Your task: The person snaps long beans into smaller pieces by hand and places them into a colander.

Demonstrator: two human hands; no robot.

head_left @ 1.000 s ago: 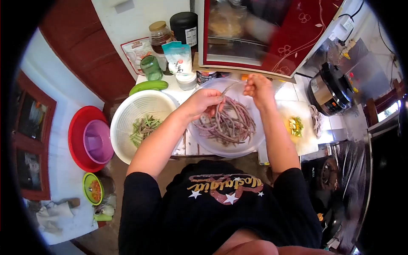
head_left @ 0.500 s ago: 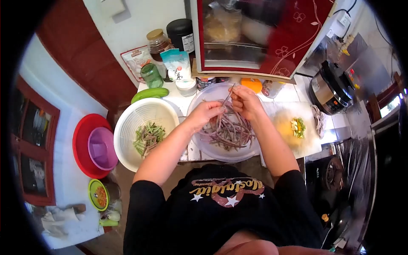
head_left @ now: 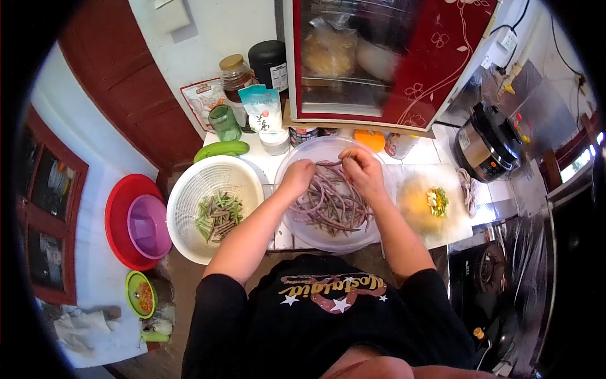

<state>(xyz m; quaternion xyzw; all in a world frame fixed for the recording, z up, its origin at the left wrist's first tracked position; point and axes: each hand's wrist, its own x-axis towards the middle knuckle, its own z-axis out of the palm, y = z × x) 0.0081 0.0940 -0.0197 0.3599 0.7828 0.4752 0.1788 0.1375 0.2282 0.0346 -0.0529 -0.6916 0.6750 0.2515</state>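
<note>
A translucent bowl [head_left: 300,237] holds a heap of long purple beans [head_left: 338,205]. Over its far part, my left hand [head_left: 299,177] is closed on a purple bean at the bowl's left side. My right hand [head_left: 362,170] pinches a bean too, a short way to the right; whether both hold the same bean is hard to tell. Left of the bowl, a white colander [head_left: 183,211] contains short green and purplish bean pieces [head_left: 218,216], below and beside my left forearm.
A green vegetable [head_left: 221,150], a green jar [head_left: 225,123] and a white-teal bag [head_left: 262,108] stand behind the colander. To the right lie a cutting board [head_left: 413,218] with chopped vegetables [head_left: 437,201] and a cooker [head_left: 487,142]. A red-framed cabinet [head_left: 435,69] rises behind the bowl.
Both hands have come down from above the bowl's far side, and my right hand is lower than a second ago. The hands are now slightly farther apart than half a second ago.
</note>
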